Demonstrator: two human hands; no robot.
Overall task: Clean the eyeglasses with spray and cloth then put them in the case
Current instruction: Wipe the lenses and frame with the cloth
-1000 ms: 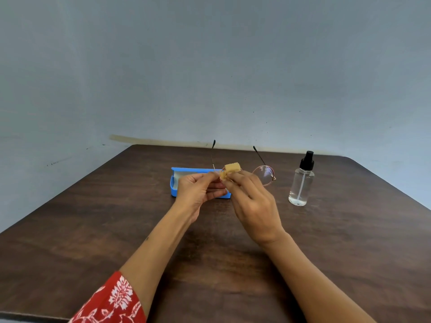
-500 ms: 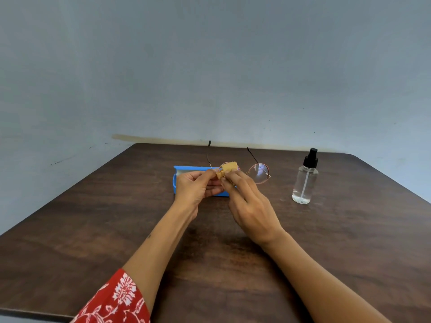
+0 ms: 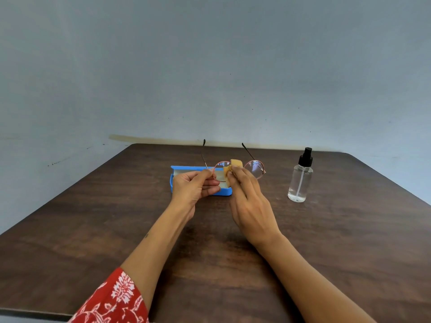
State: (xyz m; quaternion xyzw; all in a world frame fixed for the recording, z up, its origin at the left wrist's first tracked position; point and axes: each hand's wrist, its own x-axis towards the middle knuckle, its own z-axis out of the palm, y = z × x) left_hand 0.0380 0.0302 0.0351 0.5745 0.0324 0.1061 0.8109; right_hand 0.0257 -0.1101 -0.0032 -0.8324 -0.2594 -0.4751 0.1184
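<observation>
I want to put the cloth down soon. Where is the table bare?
Bare wood lies left of the blue case, right of the spray bottle, and in front near the forearms. Between case and bottle, the hands and eyeglasses crowd it.

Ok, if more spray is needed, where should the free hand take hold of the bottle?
Probably the clear round body of the spray bottle, from its left side, level with the table. It stands upright and alone to the right of the right hand, with nothing beside it. The body is wider than the black pump top, so curled fingers hold it better, leaving a finger free for pressing the pump.
</observation>
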